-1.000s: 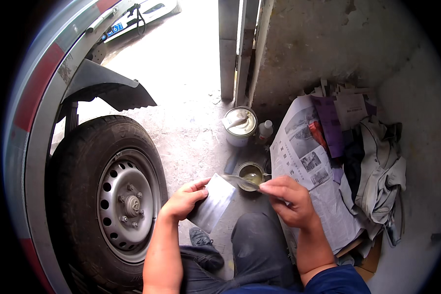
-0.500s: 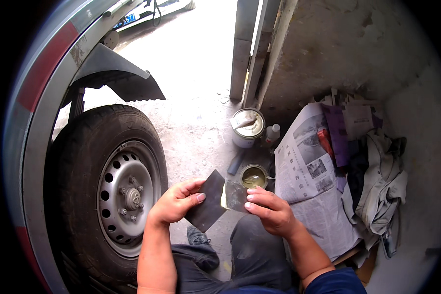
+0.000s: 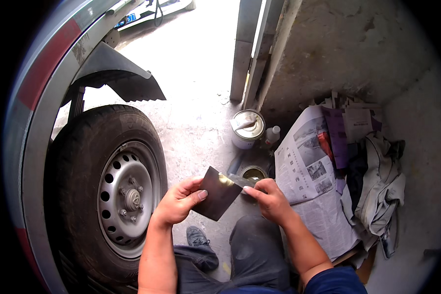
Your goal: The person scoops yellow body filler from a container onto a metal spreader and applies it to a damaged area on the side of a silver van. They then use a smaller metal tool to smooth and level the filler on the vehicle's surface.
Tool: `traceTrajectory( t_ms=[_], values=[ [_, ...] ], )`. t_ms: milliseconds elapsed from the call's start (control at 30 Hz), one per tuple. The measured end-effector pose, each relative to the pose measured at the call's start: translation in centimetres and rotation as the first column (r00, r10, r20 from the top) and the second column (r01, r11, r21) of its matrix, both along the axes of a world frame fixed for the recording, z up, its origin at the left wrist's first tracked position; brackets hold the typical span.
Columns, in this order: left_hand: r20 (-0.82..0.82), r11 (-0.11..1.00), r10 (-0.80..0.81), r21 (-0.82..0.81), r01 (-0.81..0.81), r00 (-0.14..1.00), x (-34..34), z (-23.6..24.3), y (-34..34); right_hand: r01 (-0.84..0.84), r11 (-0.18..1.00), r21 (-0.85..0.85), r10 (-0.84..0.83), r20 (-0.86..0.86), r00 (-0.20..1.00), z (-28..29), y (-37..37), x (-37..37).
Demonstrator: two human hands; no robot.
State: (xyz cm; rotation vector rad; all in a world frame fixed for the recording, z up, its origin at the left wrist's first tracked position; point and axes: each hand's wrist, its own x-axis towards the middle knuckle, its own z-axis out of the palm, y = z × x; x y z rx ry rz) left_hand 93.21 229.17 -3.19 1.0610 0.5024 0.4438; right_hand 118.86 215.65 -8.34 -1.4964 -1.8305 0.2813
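Note:
My left hand [image 3: 181, 201] grips a dark flat square plate [image 3: 215, 198] by its left edge, thumb on top. Pale paste [image 3: 225, 180] sits near the plate's upper corner. In my right hand [image 3: 267, 198] is a thin grey spreader [image 3: 238, 180], fingers closed on its right end and its edge lying at the paste. Just beyond the spreader, an open tin of greenish contents [image 3: 254, 172] stands on the floor, partly hidden.
A large tin [image 3: 247, 131] and white bottle [image 3: 272, 136] stand farther back by the door frame. A vehicle wheel [image 3: 83, 171] fills the left. At right, newspapers [image 3: 311, 215] and grey cloth [image 3: 377, 186] lie by a concrete wall.
Since half a second ago, the spreader has moved left over the plate's corner, now partly overlapping it where the paste is. Earlier the plate was lighter-looking and held lower.

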Motion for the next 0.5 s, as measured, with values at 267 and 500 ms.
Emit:
traceTrajectory(
  t_ms=[267,500],
  values=[
    [0.123,0.945,0.314,0.061,-0.322,0.942,-1.1,-1.6,0.1,0.504,0.632,-0.589,-0.702,-0.160,0.694,-6.1,-1.1,0.3],
    [0.117,0.875,0.466,0.087,-0.476,0.877,-0.9,-1.0,0.8,0.557,0.729,-0.398,-0.537,0.171,0.826,-13.4,2.2,0.6]
  ],
)
